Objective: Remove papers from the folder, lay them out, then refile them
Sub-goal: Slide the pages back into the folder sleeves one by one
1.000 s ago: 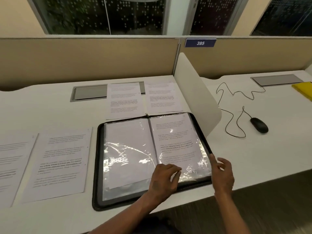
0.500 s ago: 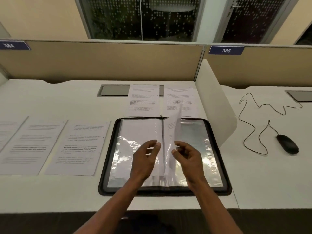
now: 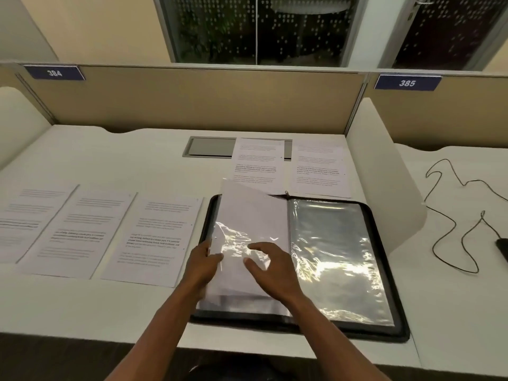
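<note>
The folder [image 3: 382,273] lies open at the near edge of the desk [image 3: 115,149], toward its right side, its black zip border touching the front edge. Half a second ago one clear sleeve stood upright along the spine between my hands; now that sleeve [image 3: 250,221] has swung over onto the left half, with a white sheet inside it, its top corner reaching past the folder's far edge. The right half now shows only shiny, empty-looking plastic.

My left hand [image 3: 202,266] has moved to the sleeve's left edge and pinches it there, thumb on top. My right hand [image 3: 270,266] has crossed over the spine and hovers over the sleeve with fingers spread and bent, holding nothing; I cannot tell whether the fingertips touch the plastic.

Two printed pages [image 3: 259,163] lie side by side just beyond the folder near the far edge, as before, the left one partly over a grey hatch [image 3: 211,147]. Three more pages [image 3: 154,237] sit in a row left of the folder. To the right, past the white divider [image 3: 384,171], a black cable [image 3: 453,224] trails over the neighbouring desk. The view has shifted, so the mouse seen earlier is now cut off at the right edge.
</note>
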Demonstrator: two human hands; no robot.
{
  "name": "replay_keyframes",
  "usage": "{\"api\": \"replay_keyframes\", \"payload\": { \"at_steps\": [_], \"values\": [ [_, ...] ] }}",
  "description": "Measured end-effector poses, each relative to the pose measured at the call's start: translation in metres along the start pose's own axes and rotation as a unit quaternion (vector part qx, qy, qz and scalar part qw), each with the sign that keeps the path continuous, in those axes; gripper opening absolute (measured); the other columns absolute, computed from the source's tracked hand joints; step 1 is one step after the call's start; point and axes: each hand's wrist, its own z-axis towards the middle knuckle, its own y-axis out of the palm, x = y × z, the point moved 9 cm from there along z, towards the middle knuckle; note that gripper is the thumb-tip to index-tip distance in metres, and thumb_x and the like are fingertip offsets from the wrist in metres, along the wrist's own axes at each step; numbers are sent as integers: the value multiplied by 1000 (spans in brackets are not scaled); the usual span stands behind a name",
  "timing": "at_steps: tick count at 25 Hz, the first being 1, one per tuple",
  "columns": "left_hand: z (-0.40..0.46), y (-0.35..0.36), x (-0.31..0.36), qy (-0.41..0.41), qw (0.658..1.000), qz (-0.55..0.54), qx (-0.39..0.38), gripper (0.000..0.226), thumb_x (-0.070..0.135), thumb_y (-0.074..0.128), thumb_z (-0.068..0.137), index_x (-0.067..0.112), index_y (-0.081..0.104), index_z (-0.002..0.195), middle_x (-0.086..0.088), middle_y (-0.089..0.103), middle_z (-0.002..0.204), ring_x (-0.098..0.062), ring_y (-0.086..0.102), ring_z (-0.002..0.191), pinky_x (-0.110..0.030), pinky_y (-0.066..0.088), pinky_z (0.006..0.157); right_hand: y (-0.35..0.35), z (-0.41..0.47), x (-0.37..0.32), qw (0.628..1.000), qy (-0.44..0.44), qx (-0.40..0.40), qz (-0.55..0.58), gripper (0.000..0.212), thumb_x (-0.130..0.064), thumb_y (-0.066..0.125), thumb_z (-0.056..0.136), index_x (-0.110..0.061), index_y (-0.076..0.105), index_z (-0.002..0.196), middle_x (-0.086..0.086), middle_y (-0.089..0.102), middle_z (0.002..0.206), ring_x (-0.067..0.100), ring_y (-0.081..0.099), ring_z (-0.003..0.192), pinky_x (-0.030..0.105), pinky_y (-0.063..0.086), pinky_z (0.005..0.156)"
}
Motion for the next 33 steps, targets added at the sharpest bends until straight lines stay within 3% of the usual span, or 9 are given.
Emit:
{"api": "replay_keyframes", "payload": {
  "at_steps": [3, 5, 9, 11, 14, 17, 23, 29, 33],
  "values": [
    [22, -16, -36, -28, 998, 46, -34, 47, 19, 72, 89, 18, 57, 134, -3, 69, 122, -20, 67, 105, -43, 56, 93, 12, 13, 49, 975, 37, -50, -212, 60, -50, 56, 96, -30, 41, 151, -1, 23, 165, 16, 15, 153, 32, 15, 123],
    [28, -24, -48, -37, 995, 85, -34, 51, 25, 79, 82, 20, 59, 128, 0, 70, 118, -18, 67, 103, -38, 56, 92, 25, 11, 64, 957, 13, -82, -277, 65, -54, 47, 96, -27, 34, 155, 3, 8, 168, 21, 2, 156, 30, 3, 122],
    [38, -43, -13, 53, 978, 188, 68, 33, 25, 80, 80, 29, 62, 107, 8, 68, 84, -9, 63, 77, -29, 52, 75, 18, 19, 59, 955, -11, -17, -297, 67, -64, 45, 86, -23, 60, 137, 9, 43, 155, 31, 34, 146, 35, 17, 118],
    [56, -48, 12, 102, 969, 199, 106, 28, 26, 78, 82, 22, 67, 107, 7, 66, 86, -10, 61, 78, -24, 47, 72, 5, 40, 55, 964, 9, 27, -266, 63, -64, 51, 82, -22, 67, 127, 5, 57, 140, 26, 48, 134, 34, 32, 113],
    [104, -43, 45, 137, 966, 199, 91, 29, 25, 78, 82, 17, 69, 108, 2, 66, 92, -13, 60, 83, -19, 40, 73, -9, 93, 42, 968, 12, 74, -238, 57, -56, 59, 84, -17, 67, 125, 6, 63, 130, 25, 54, 127, 34, 40, 107],
    [158, -31, 78, 166, 963, 196, 76, 29, 27, 74, 84, 15, 70, 110, -1, 68, 99, -19, 63, 94, -23, 40, 79, -13, 158, 30, 966, 37, 56, -251, 61, -50, 57, 92, -11, 56, 140, 12, 54, 144, 28, 45, 138, 34, 31, 113],
    [260, 5, 95, 82, 972, 218, 7, 61, 38, 71, 87, 12, 50, 138, -14, 53, 134, -29, 52, 123, -35, 43, 101, 26, 253, 44, 928, 104, -67, -352, 73, -55, 36, 103, -13, 18, 159, 17, 5, 167, 30, 4, 155, 45, 5, 124],
    [294, 21, 102, -52, 996, 58, 31, 83, 34, 76, 85, 12, 31, 151, -15, 37, 148, -32, 47, 131, -40, 45, 103, 48, 260, 64, 940, 95, -15, -329, 113, -83, -15, 79, -13, 21, 159, 19, 5, 167, 31, 2, 155, 42, 5, 125],
    [306, 24, 97, -84, 996, -11, 14, 67, 24, 72, 89, 10, 41, 147, -12, 51, 144, -29, 54, 124, -35, 47, 97, 48, 265, 65, 945, 85, -5, -316, 117, -85, -18, 75, -14, 22, 159, 15, 7, 167, 28, 2, 156, 39, 3, 123]
  ]
}}
